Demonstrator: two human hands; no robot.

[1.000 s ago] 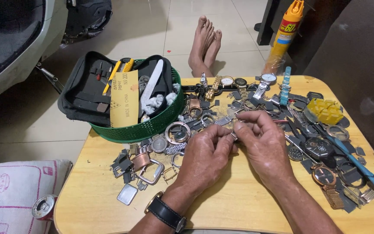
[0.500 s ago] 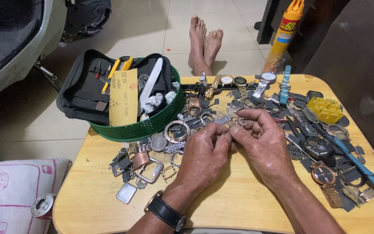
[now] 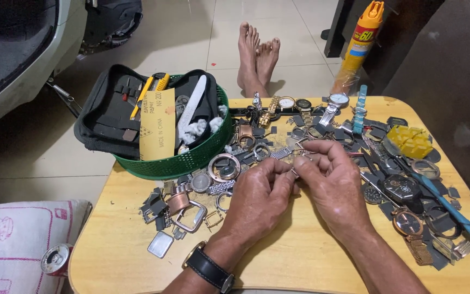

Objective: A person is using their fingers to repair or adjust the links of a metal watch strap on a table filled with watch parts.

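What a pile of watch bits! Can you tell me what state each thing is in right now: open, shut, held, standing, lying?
Left hand: pinching a small metal part.
Right hand: pinching the same part.
Black tool case: open, leaning in the green basket.
Spray can: upright, capped.
Drink can: on its side, opened.
Rose-gold watch: lying face up.

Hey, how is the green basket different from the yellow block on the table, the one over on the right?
The green basket is far bigger than the yellow block. The basket is round, with slotted walls; the block is squarish and ridged. The basket sits at the table's left rear and holds a black tool case; the block lies on the right among watch parts and holds nothing. Both rest on the wooden table, untouched by either hand.
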